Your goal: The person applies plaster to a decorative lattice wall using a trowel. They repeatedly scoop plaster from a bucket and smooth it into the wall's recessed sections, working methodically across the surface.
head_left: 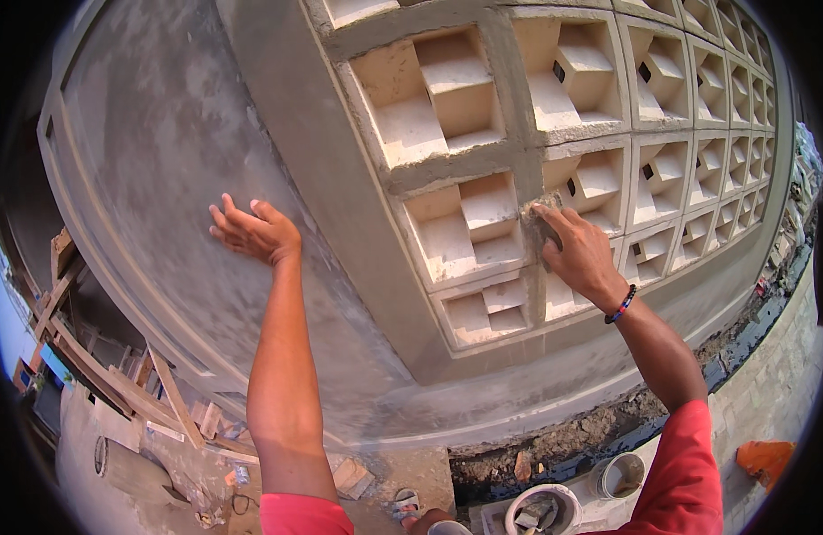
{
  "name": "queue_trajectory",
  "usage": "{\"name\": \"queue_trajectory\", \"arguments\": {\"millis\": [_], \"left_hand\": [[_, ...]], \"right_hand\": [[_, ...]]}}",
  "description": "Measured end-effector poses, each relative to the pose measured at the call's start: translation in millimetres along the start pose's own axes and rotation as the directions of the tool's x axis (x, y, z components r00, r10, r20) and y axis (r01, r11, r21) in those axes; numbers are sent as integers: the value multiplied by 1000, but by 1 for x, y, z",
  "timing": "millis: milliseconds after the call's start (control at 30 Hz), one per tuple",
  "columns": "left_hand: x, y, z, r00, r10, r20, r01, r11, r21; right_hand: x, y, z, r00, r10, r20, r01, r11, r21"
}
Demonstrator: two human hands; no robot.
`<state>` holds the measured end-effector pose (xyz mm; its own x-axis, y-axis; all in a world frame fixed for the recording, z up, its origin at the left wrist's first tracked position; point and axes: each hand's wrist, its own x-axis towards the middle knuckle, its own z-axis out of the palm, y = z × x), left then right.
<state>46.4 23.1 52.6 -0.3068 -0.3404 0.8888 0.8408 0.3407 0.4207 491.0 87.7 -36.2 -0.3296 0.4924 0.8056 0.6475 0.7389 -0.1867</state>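
Observation:
My left hand (255, 232) is raised in front of the smooth grey plastered wall (144, 152), fingers apart and loosely bent, holding nothing. My right hand (579, 250) is at a grey mortar joint (523, 134) between cream ventilation blocks (460, 227), with a coloured bead bracelet on the wrist. Its fingers are curled over a small greyish thing that I cannot make out, pressed against the joint beside the lower left blocks. The blocks form a grid with angled inner faces, framed by a grey plastered band (331, 160).
Below are a muddy trench (509, 464), a white bucket (543, 510) with grey contents, a smaller bucket (618, 477) and an orange object (764, 459). At left lie timber pieces (170, 397) and a concrete pipe (130, 468). My sandalled foot (407, 504) shows at the bottom.

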Motion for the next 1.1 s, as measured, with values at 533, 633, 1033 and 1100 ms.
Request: {"name": "queue_trajectory", "arguments": {"millis": [533,633,1033,1100], "left_hand": [[0,3,-1,999,-26,48,26,1000,9],[-1,5,-2,997,-40,60,40,999,-1],[0,4,-1,1000,13,11,-13,998,-68],[-2,6,-2,1000,24,2,-24,997,-75]], "right_hand": [[80,-134,55,969,-186,-160,195,980,40],[81,-137,71,972,-189,-142,184,982,-46],[85,-139,57,971,-188,-147,186,982,-24],[79,-135,69,973,-181,-144,178,983,-30]]}}
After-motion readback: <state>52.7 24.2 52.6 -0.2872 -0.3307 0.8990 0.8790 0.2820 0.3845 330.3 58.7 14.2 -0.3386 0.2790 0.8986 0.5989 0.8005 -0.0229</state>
